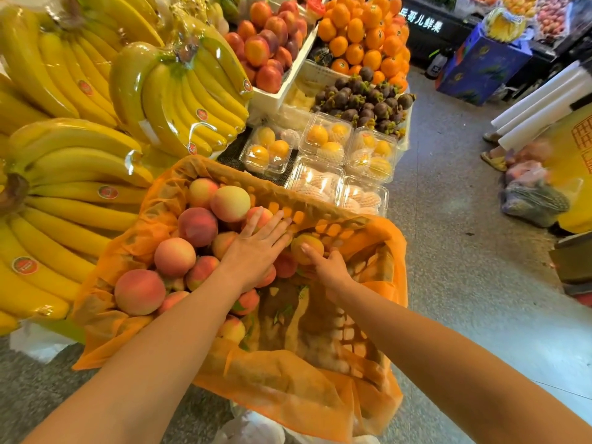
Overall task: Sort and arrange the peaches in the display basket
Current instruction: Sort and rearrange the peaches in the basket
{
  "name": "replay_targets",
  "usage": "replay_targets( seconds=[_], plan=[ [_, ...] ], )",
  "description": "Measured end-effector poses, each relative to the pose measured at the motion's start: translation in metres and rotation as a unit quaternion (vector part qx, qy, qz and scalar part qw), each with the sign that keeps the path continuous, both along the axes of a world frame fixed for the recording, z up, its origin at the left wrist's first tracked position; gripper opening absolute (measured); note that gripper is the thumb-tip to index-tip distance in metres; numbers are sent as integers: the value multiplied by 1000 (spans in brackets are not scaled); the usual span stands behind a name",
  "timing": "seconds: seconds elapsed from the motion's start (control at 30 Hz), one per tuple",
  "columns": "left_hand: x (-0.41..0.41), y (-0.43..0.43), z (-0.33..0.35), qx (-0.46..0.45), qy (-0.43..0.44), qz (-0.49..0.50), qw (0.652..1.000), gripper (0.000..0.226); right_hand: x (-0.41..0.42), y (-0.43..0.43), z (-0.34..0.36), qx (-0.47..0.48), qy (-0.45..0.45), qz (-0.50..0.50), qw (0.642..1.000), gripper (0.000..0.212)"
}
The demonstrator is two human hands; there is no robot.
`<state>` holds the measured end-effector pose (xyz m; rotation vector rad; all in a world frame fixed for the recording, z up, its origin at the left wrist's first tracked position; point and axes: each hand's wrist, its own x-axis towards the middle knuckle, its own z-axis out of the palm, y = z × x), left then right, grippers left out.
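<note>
- Orange thin cloth [288,386] lines the display basket [323,224], which fills the middle of the frame. The cloth hangs over the basket's edges.
- Peaches [174,256] are piled in the left half of the basket. They are pink, red and pale yellow, and the heap goes up to the far wall.
- The right half of the basket is mostly bare cloth, with a few green leaves [285,310] lying on it.
- The left hand [256,251] lies flat on top of the pile, in the middle of the frame. Its fingers are straight and close together, and the tips reach toward the far wall. It holds nothing.
- The right hand [328,267] is just to the right of it. Its fingers bend round one yellow-orange peach [309,245] and hold it.
- That peach is at the right edge of the pile, close to the far wall of the basket.
- Both bare arms come in from the bottom of the frame.
- Bananas [73,161] wrapped in clear film fill the left side and the upper left.
- Clear plastic boxes [326,139] sit just behind the basket. They hold yellow fruit, some in white foam nets.
- Dark purple mangosteens [365,100] are heaped above the boxes.
- Nectarines [266,43] fill a white tray [272,94] at the top middle, with oranges [362,30] stacked just to the right.
- The grey floor [464,251] runs down the right side, and a blue box [480,68] stands in the upper right.
</note>
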<state>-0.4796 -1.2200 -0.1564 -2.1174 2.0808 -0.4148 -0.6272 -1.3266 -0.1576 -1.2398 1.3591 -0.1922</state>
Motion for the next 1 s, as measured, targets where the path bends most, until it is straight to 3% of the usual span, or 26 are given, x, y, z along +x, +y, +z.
replay_targets(
  seconds=[0.27, 0.5, 0.8, 1.0],
  plan=[
    [-3, 4, 5, -19, 6, 34, 999, 69, -2, 0, 7, -39, -4, 22, 999, 82],
    [2, 30, 32, -98, 64, 114, 987, 66, 3, 2, 33, -88, -82, 115, 986, 57],
    [22, 106, 70, -150, 87, 269, 947, 45, 31, 31, 65, -171, -140, 283, 933, 49],
    [28, 151, 72, -125, 137, 406, 895, 57, 78, 56, 88, -241, -177, 374, 878, 57]
  ],
)
